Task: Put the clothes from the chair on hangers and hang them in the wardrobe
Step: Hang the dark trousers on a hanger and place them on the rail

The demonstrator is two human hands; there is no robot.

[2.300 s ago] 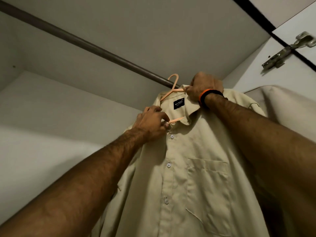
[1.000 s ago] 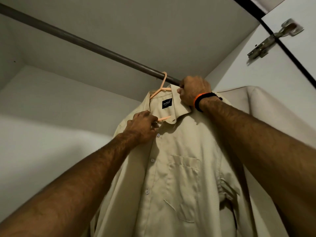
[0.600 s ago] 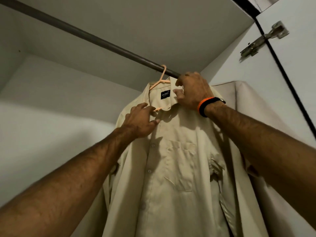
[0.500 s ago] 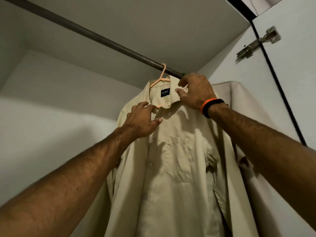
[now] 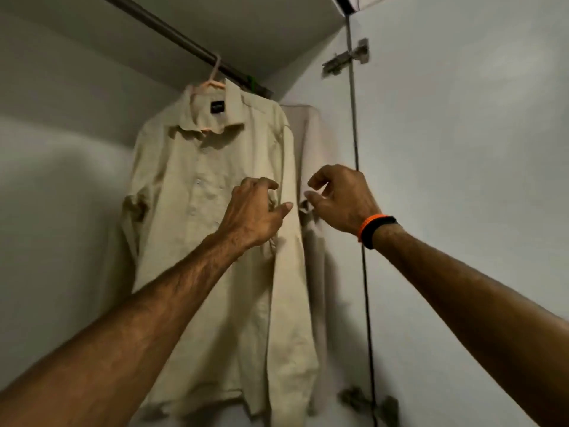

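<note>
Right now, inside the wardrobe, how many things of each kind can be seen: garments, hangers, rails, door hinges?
Garments: 2, a beige button-up shirt and a paler beige garment behind it.
Hangers: 2, a peach plastic hanger and a green hanger, only partly visible.
Rails: 1, a dark metal rail.
Door hinges: 2, upper metal hinge and lower metal hinge.
Total: 7.

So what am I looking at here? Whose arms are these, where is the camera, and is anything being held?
There is no robot: a person wears a camera on the head, so you see their own arms reaching into a wardrobe. A beige shirt hangs on a peach hanger hooked over the rail. Another pale garment hangs behind it. The left hand and the right hand, which has an orange-and-black wristband, are in front of the shirt with loosely curled fingers, holding nothing.
</note>
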